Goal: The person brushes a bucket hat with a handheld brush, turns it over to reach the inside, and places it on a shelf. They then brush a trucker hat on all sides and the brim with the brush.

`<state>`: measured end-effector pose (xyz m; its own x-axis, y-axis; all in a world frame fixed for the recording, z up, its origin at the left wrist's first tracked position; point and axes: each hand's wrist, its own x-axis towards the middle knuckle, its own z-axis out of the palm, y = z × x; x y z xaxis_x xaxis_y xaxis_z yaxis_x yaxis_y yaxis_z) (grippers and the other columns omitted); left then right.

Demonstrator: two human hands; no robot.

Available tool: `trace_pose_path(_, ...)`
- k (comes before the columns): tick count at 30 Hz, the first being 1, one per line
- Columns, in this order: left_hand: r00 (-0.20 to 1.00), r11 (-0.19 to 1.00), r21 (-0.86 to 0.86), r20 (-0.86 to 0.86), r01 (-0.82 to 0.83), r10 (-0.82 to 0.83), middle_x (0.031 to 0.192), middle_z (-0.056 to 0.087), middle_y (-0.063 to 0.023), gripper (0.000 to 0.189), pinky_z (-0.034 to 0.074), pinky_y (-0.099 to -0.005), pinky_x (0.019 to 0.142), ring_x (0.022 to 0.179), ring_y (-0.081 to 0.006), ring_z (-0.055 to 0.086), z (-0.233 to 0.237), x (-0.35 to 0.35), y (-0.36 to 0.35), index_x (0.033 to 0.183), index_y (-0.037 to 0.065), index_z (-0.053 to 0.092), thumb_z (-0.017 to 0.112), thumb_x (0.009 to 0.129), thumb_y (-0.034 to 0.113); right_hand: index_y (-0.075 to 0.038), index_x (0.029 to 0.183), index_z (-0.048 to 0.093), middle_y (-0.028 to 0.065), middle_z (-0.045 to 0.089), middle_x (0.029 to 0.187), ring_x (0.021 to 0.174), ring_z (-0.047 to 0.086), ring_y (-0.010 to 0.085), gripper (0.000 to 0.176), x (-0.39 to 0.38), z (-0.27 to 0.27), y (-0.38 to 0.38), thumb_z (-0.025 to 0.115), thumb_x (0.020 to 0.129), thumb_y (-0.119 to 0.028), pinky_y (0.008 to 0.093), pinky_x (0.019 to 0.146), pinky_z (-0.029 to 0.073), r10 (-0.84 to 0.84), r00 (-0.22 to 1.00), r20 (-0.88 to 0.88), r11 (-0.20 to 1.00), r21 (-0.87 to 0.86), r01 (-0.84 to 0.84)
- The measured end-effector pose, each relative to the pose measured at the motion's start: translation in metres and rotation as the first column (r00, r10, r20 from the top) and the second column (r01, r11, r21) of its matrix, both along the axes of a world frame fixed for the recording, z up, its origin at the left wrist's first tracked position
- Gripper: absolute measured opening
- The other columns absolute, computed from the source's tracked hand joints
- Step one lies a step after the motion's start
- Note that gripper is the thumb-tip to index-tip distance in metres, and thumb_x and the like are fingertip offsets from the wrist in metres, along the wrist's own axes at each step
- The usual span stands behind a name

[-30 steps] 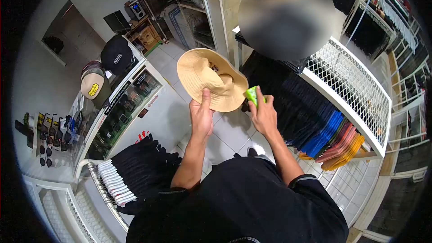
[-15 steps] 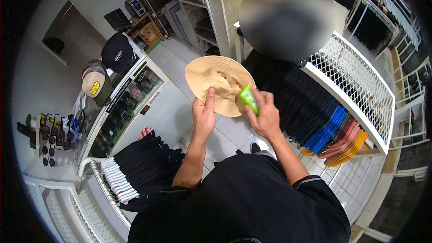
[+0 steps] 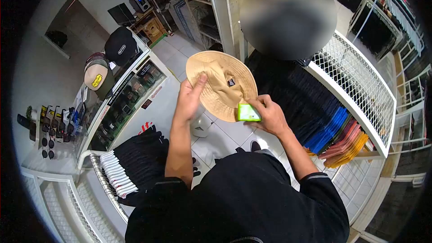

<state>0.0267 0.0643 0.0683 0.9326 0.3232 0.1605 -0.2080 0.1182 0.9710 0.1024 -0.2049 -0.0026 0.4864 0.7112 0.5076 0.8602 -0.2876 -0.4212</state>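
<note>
A tan bucket hat (image 3: 220, 67) is held in front of my chest, its hollow inside turned up toward me and a small dark label showing within. My left hand (image 3: 191, 96) grips the hat's left brim, thumb over the inner side. In my right hand (image 3: 271, 116) is a small bright-green item with a pale, shiny face (image 3: 249, 113), pinched between thumb and fingers. That item overlaps the lower right brim of the hat. Its exact kind cannot be made out.
A glass display counter (image 3: 157, 69) with caps (image 3: 121, 47) on top stands at left, beside hanging sunglasses (image 3: 51, 128). Black garments (image 3: 139, 157) hang at lower left. On the right, a white mesh-topped rack (image 3: 360, 85) holds coloured clothes. A person, blurred, is beyond it.
The green item has turned from upright to flat, its pale face now showing, and moved slightly lower. My left hand has shifted left and up along the brim; the hat has turned, exposing its label.
</note>
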Motion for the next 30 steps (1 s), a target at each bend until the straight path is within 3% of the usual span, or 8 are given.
trace_pose_path(6,0.989,0.970,-0.193,0.026,0.148,-0.146,0.119,0.074,-0.0092,0.034,0.055,-0.0301,0.093,0.105,-0.0142,0.070,-0.004,0.018,0.007,0.127,-0.003,0.066,0.063,0.107,0.024,-0.009,0.122,0.067,0.0069,0.066,0.091,0.084,0.067,0.0255,0.065,0.010,-0.027,0.026,0.083,0.059,-0.005,0.0373,0.070,0.056,-0.047,0.981,0.186,0.996,0.081,0.032)
trace_pose_path(9,0.994,0.993,-0.076,-0.067,-0.095,0.090,0.116,0.074,-0.0088,0.033,0.056,-0.0307,0.092,0.104,-0.0153,0.071,-0.010,0.023,-0.009,0.127,-0.001,0.066,0.067,0.104,0.023,-0.010,0.115,0.069,0.0068,0.066,0.087,0.078,0.066,0.0259,0.058,0.008,-0.024,0.039,0.082,0.058,-0.005,0.0376,0.068,0.055,-0.141,0.972,0.186,0.974,0.203,0.102)
trace_pose_path(11,0.963,0.837,0.513,-0.068,-0.191,0.262,0.118,0.073,-0.0104,0.036,0.057,-0.0308,0.090,0.105,-0.0164,0.070,-0.018,0.011,-0.022,0.129,0.001,0.065,0.071,0.101,0.023,-0.009,0.115,0.069,0.0086,0.067,0.086,0.077,0.067,0.0275,0.061,0.005,-0.028,0.045,0.082,0.055,-0.008,0.0382,0.066,0.054,-0.235,0.960,0.151,0.943,0.276,0.187)
trace_pose_path(12,0.964,0.837,0.514,-0.070,-0.187,0.258,0.118,0.073,-0.0104,0.036,0.057,-0.0308,0.090,0.105,-0.0164,0.070,-0.037,0.008,-0.029,0.129,0.001,0.065,0.071,0.101,0.023,-0.009,0.115,0.069,0.0086,0.067,0.086,0.077,0.067,0.0275,0.061,0.003,-0.028,0.048,0.082,0.055,-0.008,0.0382,0.066,0.054,-0.240,0.959,0.149,0.941,0.277,0.192)
trace_pose_path(15,0.963,0.900,0.349,0.024,-0.260,0.269,0.119,0.071,-0.0120,0.039,0.058,-0.0330,0.089,0.105,-0.0197,0.070,-0.083,0.004,-0.052,0.131,0.002,0.061,0.069,0.103,0.027,-0.008,0.115,0.069,0.0088,0.068,0.087,0.078,0.068,0.0280,0.065,-0.003,-0.034,0.057,0.084,0.052,-0.007,0.0389,0.068,0.054,-0.282,0.949,0.140,0.933,0.272,0.237)
trace_pose_path(17,0.870,0.838,-0.479,-0.493,-0.262,-0.010,0.120,0.069,-0.0130,0.039,0.058,-0.0368,0.092,0.105,-0.0227,0.070,-0.074,-0.006,-0.065,0.134,0.002,0.056,0.060,0.107,0.031,-0.012,0.114,0.069,0.0060,0.065,0.085,0.078,0.067,0.0243,0.061,-0.006,-0.045,0.063,0.084,0.055,-0.012,0.0380,0.063,0.051,-0.260,0.947,0.186,0.941,0.269,0.206)
trace_pose_path(22,0.979,0.872,-0.460,-0.185,-0.165,0.088,0.129,0.066,-0.0127,0.047,0.052,-0.0414,0.102,0.117,-0.0224,0.066,-0.095,-0.006,-0.057,0.137,0.002,0.056,0.045,0.113,0.040,-0.009,0.140,0.051,0.0189,0.066,0.118,0.108,0.068,0.0399,0.074,-0.032,0.001,0.058,0.086,0.077,-0.024,0.0484,0.087,0.056,-0.150,0.931,-0.334,0.988,-0.019,0.153)
trace_pose_path(30,0.999,0.993,-0.112,0.012,0.038,-0.037,0.133,0.065,-0.0104,0.046,0.050,-0.0361,0.104,0.124,-0.0206,0.062,-0.087,-0.005,-0.035,0.141,0.001,0.056,0.046,0.113,0.037,-0.004,0.149,0.042,0.0253,0.055,0.122,0.104,0.065,0.0469,0.061,-0.032,0.023,0.064,0.062,0.101,-0.034,0.0529,0.084,0.055,-0.166,0.940,-0.298,0.932,0.263,0.248)
